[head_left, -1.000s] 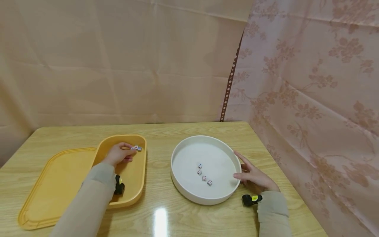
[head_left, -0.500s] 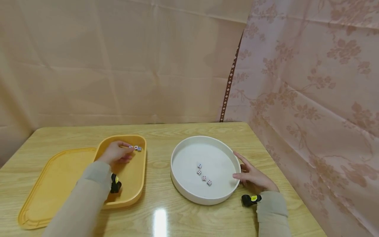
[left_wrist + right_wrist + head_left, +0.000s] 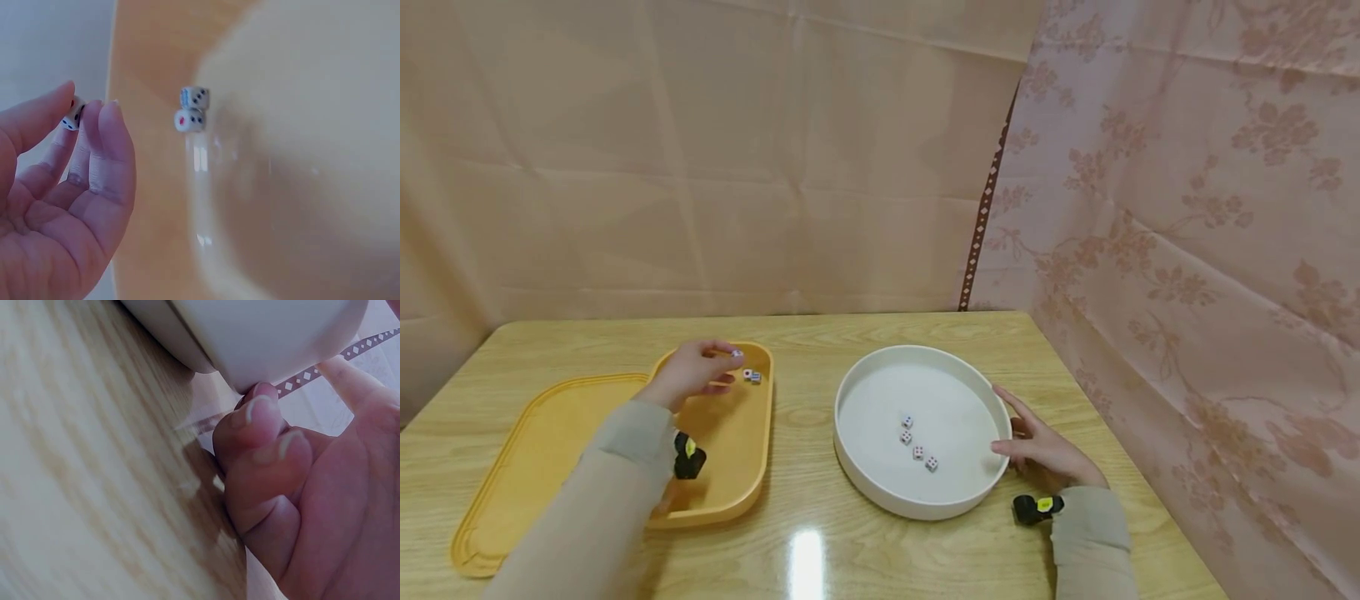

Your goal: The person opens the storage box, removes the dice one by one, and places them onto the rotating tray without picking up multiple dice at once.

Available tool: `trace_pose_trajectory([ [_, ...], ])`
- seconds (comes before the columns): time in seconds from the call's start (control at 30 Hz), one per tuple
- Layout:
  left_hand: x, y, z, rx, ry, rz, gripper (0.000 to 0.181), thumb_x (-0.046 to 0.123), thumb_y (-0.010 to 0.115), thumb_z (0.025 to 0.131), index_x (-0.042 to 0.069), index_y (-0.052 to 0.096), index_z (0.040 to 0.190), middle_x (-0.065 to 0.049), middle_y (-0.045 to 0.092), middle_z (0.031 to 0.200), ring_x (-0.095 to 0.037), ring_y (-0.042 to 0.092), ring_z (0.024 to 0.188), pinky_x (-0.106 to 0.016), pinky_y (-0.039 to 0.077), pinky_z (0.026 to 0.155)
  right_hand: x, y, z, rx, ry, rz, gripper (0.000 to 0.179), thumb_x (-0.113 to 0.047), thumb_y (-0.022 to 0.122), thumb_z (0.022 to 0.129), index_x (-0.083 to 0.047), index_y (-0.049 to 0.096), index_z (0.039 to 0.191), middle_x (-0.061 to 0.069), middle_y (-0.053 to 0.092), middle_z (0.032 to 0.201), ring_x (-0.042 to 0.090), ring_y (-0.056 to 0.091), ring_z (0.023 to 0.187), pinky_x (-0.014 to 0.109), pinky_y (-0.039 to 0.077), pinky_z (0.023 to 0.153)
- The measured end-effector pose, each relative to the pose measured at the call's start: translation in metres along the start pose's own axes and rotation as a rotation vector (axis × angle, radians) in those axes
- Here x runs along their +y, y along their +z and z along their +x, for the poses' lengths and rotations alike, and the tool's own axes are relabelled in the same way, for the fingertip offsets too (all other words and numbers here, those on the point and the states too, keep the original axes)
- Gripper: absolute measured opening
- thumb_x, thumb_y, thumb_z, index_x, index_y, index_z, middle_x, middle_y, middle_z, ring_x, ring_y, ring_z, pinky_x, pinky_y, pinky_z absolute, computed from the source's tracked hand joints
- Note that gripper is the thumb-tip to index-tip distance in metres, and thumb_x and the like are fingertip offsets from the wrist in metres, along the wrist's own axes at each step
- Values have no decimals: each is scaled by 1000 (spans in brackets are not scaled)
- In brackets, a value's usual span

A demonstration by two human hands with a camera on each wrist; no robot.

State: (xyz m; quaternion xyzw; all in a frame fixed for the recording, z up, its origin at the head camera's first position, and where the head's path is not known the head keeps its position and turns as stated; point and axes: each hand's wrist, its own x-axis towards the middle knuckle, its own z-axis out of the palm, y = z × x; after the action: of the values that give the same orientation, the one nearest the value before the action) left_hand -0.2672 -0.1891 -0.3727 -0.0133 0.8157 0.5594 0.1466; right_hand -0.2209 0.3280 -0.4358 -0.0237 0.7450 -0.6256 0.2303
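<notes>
My left hand [image 3: 696,372] pinches a white die [image 3: 73,114] between thumb and fingertips, raised over the far end of the yellow box [image 3: 765,433]. Below it, two dice [image 3: 192,109] lie against each other in the box's far right corner; one shows a red dot, the other dark dots. On the right, my right hand [image 3: 1043,448] holds the side of the round white tray [image 3: 922,510], its thumb over the rim and curled fingers [image 3: 265,469] low outside the wall. Several white dice [image 3: 918,452] rest in a slanting line on the tray's floor.
A flat yellow lid [image 3: 542,467] lies left of the box, partly behind the left sleeve. Everything stands on a wood-grain table [image 3: 805,400]. A plain curtain [image 3: 737,167] hangs behind it, a flowered one [image 3: 1210,250] on the right.
My left hand has lifted a die up from the other two in the box corner and drawn slightly left. The right hand and the tray have stayed put.
</notes>
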Motion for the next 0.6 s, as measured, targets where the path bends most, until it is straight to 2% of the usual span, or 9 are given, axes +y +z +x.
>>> trace_pose_trajectory([
  [0.2, 13, 7, 0, -6, 37, 10, 49, 27, 59, 100, -5, 44, 135, -11, 59, 116, -20, 63, 97, -33, 58, 88, 0, 0, 0, 6, -5, -25, 95, -11, 70, 90, -33, 9, 159, 27, 39, 138, 15, 48, 72, 24, 45, 63],
  [0.43, 27, 21, 1, 1, 76, -50, 47, 25, 61, 99, -5, 47, 133, -9, 60, 107, -11, 61, 82, -29, 59, 80, 0, -1, 1, 16, 4, -52, 95, -13, 71, 90, -34, 9, 159, 26, 40, 137, 16, 48, 72, 24, 44, 63],
  [0.6, 31, 29, 1, 4, 98, -53, 46, 23, 61, 99, -5, 48, 133, -6, 59, 102, -12, 60, 80, -27, 59, 76, 0, -1, 2, 27, 18, -49, 95, -13, 72, 90, -37, 11, 159, 25, 41, 137, 17, 48, 72, 24, 43, 63],
])
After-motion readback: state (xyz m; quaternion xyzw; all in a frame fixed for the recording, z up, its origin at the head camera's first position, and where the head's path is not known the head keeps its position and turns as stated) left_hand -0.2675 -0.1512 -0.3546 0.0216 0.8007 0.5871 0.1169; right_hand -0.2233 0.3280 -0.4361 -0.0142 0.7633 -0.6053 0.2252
